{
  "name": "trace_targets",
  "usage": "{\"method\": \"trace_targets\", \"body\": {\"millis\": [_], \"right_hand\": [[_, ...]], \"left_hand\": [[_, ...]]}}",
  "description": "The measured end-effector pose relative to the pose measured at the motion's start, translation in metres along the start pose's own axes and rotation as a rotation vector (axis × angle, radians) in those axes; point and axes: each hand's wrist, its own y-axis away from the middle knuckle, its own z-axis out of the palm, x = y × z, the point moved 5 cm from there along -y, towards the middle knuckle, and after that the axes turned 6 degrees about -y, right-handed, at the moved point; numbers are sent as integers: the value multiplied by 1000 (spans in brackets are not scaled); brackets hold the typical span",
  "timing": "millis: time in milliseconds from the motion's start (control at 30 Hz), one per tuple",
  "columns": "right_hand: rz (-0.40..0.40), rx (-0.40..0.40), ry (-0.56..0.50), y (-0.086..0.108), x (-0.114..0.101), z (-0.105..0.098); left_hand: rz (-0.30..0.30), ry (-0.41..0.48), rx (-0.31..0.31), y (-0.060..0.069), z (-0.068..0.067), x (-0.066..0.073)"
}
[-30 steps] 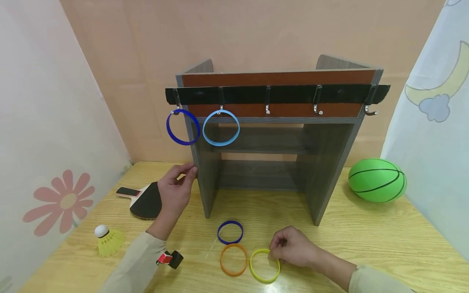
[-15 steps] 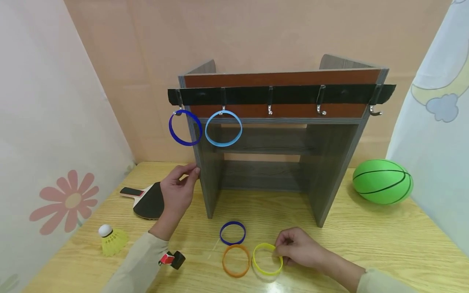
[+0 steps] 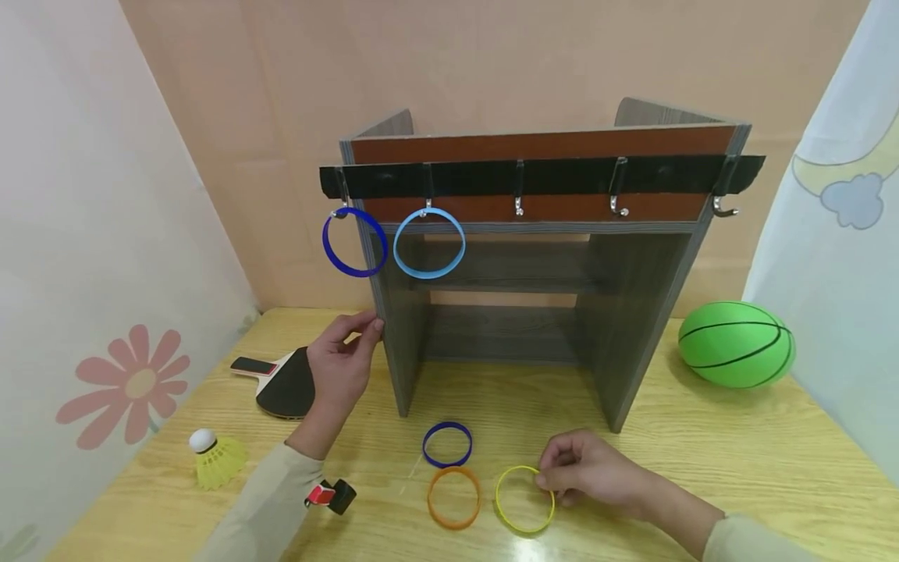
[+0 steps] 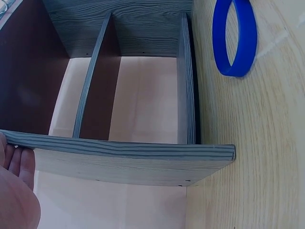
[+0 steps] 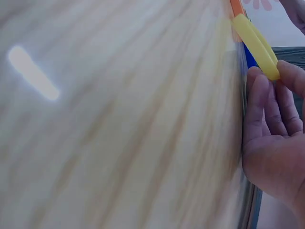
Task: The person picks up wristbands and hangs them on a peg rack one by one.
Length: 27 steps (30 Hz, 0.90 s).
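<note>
So — right hand (image 3: 591, 474) pinches 1 yellow ring (image 5: 256, 46) — left hand (image 3: 342, 359) apart.

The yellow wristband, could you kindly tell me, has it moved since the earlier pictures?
Yes, in the head view the yellow wristband moved right, away from the orange wristband.

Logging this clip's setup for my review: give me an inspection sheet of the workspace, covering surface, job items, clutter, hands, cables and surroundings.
Surface: wood-grain table.
Job items: yellow ring in the right hand; orange ring and dark blue ring on the table; hung blue ring and light blue ring on hooks along the cabinet; three hooks bare.
Clutter: paddle, shuttlecock, green ball.
Hands: left hand holds the cabinet's left side edge; right hand pinches the yellow ring.
Cables: nothing seen.
Surroundings: tan backdrop; patterned sheets at both sides.
</note>
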Motion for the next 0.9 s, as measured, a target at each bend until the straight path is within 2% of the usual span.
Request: {"method": "trace_targets", "body": {"millis": [267,433,667,800,900], "right_hand": [[-25,-20,43,8,-11,-12],[-102,-26,85,12,-26,-15],[-208,-38,31,14,-57,-22],[-275,-26,24,15,-75,-24],[-322,20,32,16,-88,-25]], "left_hand": [[14,-2,2,0,2,0],[12,-4,0,0,1,1],[1,-6,-5,0,1,1],[0,-10,-7,-2,2,9],[10,-5,-13,-5,3,19]]}}
